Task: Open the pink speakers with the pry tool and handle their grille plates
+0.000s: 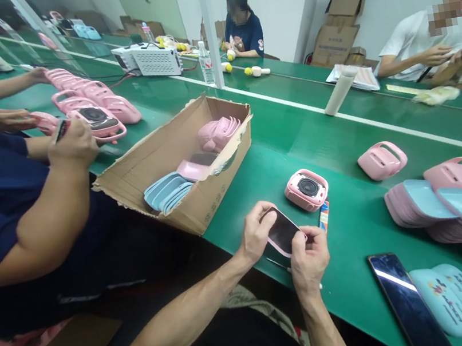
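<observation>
Leftward, a torn-rimmed brown cardboard box (220,192) reaches the near edge of the glossy green tabletop (351,218). Right of it, near that edge, the left hand (257,232) pinches one end of a flat black panel with a pink rim (283,230); the right hand (310,256) grips the other end. Just beyond sits a rounded pink speaker housing (306,190), a broad green stretch separating it from the glossy black phone (407,303) and stacked blue and pink plastic panels (424,202).

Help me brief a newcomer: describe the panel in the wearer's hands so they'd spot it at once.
Find the open cardboard box on the green table. Right of its near end, the wearer's left hand and right hand hold a panel. Its pink edge sets it apart from the phone; its plain dark face, from the pink speaker beyond.
</observation>
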`<move>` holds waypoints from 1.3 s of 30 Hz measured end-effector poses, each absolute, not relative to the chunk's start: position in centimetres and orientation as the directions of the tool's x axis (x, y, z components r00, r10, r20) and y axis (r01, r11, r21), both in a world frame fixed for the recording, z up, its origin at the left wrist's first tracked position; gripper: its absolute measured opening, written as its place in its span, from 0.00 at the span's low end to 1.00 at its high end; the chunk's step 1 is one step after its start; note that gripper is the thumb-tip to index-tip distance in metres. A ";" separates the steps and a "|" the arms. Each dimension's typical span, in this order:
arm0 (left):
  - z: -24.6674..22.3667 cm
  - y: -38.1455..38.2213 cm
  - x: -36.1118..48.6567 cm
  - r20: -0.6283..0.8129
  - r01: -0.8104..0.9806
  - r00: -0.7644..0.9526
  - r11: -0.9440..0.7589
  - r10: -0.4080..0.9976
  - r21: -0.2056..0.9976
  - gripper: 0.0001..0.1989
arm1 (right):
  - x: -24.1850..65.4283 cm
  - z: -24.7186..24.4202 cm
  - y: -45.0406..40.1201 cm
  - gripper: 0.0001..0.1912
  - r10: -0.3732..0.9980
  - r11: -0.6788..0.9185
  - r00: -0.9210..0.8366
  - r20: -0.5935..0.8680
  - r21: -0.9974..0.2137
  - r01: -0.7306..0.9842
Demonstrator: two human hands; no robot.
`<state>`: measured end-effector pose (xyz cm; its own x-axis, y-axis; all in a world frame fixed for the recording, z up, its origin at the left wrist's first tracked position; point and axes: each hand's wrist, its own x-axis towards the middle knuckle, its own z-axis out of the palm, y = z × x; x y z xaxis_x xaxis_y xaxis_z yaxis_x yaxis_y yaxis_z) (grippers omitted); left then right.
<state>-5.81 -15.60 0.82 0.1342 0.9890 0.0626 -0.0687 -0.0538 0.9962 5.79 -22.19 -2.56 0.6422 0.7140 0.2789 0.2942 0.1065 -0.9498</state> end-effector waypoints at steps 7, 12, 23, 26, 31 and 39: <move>0.9 -15.4 -5.7 0.011 0.035 0.138 -0.016 0.990 0.999 0.12 | 6.5 -2.8 -21.7 0.14 0.772 0.060 0.617 0.153 -0.984 0.169; 1.2 -14.9 -5.7 -0.018 0.051 0.147 0.010 0.989 0.999 0.11 | 6.7 -2.7 -21.5 0.19 0.821 0.055 0.558 0.118 -0.990 0.128; 0.4 -14.1 -5.9 -0.147 -0.121 0.208 0.175 0.967 0.977 0.16 | 8.6 -1.5 -23.6 0.20 0.843 0.141 0.490 0.220 -0.971 0.193; 0.0 -13.8 -6.2 -0.199 -0.201 0.206 0.241 0.958 0.949 0.16 | 10.2 -1.5 -26.1 0.11 0.828 0.200 0.387 0.406 -0.858 0.472; 0.1 -13.8 -6.2 -0.260 -0.268 0.226 0.316 0.939 0.910 0.17 | 10.9 -2.3 -28.6 0.07 0.862 0.392 -0.089 0.498 -0.547 0.739; 1.4 -14.9 -7.3 -0.355 -0.333 0.409 0.500 0.841 0.800 0.16 | 11.5 -2.7 -27.2 0.21 0.770 0.575 -0.402 0.496 -0.265 0.774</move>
